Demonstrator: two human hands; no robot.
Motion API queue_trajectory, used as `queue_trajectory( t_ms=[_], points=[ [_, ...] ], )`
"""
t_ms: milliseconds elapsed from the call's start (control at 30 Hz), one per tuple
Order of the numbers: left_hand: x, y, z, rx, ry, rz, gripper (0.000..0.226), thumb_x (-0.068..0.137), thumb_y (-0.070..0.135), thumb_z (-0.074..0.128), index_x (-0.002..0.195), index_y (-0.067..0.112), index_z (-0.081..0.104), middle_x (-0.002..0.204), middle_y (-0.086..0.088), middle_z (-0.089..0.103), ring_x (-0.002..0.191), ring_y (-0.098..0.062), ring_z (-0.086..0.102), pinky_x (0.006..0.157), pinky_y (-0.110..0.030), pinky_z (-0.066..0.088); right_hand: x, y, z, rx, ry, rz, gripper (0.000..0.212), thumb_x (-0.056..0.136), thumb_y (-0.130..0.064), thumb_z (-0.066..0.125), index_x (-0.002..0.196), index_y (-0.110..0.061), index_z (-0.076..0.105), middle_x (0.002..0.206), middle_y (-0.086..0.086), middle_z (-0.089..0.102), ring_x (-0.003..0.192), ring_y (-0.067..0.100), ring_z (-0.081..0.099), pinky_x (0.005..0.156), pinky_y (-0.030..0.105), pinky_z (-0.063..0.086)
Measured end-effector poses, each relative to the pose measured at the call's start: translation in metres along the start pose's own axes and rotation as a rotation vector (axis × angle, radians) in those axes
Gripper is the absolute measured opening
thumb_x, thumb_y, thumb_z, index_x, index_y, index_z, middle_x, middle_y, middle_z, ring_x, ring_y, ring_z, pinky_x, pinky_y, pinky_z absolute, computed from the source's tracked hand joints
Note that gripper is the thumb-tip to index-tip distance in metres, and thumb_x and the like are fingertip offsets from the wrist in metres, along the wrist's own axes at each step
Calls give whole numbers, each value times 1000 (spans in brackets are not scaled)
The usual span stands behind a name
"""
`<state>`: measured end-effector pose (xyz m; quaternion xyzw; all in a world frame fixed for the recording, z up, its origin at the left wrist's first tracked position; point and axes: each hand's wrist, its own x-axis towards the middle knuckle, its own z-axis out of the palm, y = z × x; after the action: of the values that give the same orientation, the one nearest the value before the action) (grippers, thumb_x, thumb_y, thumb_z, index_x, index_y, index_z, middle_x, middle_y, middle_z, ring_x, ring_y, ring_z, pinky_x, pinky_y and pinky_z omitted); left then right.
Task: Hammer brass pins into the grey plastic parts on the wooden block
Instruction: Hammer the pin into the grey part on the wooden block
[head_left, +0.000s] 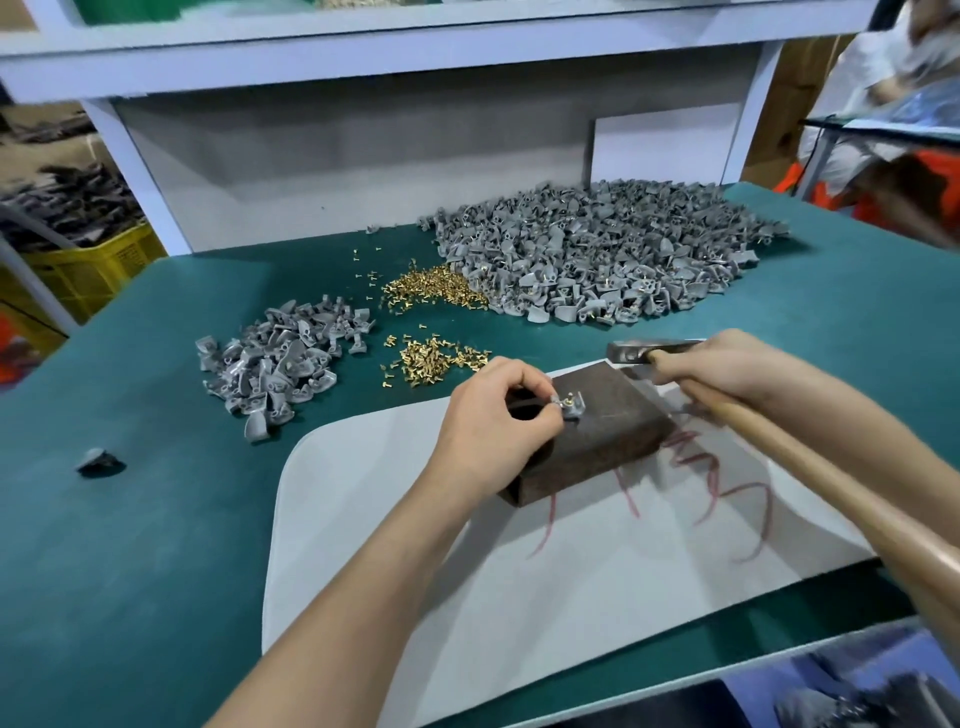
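Note:
A dark wooden block (613, 441) lies on a white sheet (545, 571). On its top sits a grey plastic part (571, 408) with a brass pin (569, 399) standing in it. My left hand (493, 421) pinches that part at its left side. My right hand (727, 369) grips the wooden handle of a hammer (652, 351), whose steel head hovers just beyond the block's far right corner.
A small pile of grey parts (280, 364) lies left of the block, and a large pile of pinned grey parts (597, 254) lies behind. Loose brass pins (434, 358) are scattered between them. One stray part (98, 461) sits far left on the green mat.

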<state>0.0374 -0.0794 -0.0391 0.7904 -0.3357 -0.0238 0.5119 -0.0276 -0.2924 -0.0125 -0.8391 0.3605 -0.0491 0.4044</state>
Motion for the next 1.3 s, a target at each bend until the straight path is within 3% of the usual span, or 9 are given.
queue_trajectory(
  t_ms=[67,167,267,533,667,800,967,1067,1300],
  points=[
    [0,0,1,3,17,-8,17,76,7,68,70,20,61,92,6,63,90,-8,59,89,-29,46,-9,-3,-9,331,-120,-33,10,82,-7,64,79,-1,56,52,6,55,32,10,48,32,14,36],
    [1,-1,2,10,37,-32,15,76,7,68,71,19,61,94,4,63,91,-9,58,90,-28,45,-32,-15,-22,500,-217,-182,13,87,-4,57,100,-1,54,53,8,58,29,11,37,31,15,29],
    [1,-1,3,-13,38,-56,15,76,5,68,72,18,61,96,3,63,91,-11,59,90,-28,45,-59,-32,-22,300,-231,-336,25,96,-25,53,94,0,54,49,8,54,28,14,39,31,17,31],
    [1,1,0,-20,10,-89,12,79,5,69,76,15,64,101,-1,62,94,-16,60,92,-31,47,-93,-59,6,-491,-12,-527,25,93,-27,52,74,-20,38,63,2,48,31,8,46,31,19,35],
    [2,1,-1,-26,2,-103,11,80,6,69,76,15,65,103,0,63,97,-16,60,94,-31,45,-93,-64,-1,-465,102,-612,25,93,-24,51,73,-20,36,60,-2,43,45,13,40,43,15,38],
    [1,1,-3,-6,-1,-72,4,80,6,72,80,10,71,101,-2,63,97,-16,60,94,-31,46,-91,-57,13,-597,-23,-514,16,97,-27,41,88,-19,30,82,9,53,65,32,47,61,33,43],
    [2,1,-3,-38,8,-92,15,79,5,72,70,16,66,98,2,62,93,-14,60,91,-26,46,-95,-67,6,-640,121,-693,20,98,-21,38,114,-8,41,74,-7,40,54,17,39,52,18,30],
    [1,0,-3,-67,7,-72,16,78,2,73,69,13,66,98,-2,63,91,-16,61,88,-27,49,-98,-63,18,-804,-22,-597,23,100,-24,33,120,-12,33,101,6,55,89,34,54,69,33,37],
    [2,-1,-3,-53,6,-48,15,78,4,74,70,16,68,96,2,61,89,-11,60,82,-15,46,-92,-61,17,-687,-19,-554,23,100,-22,36,118,-9,35,96,10,58,79,32,47,66,33,31]
  ],
)
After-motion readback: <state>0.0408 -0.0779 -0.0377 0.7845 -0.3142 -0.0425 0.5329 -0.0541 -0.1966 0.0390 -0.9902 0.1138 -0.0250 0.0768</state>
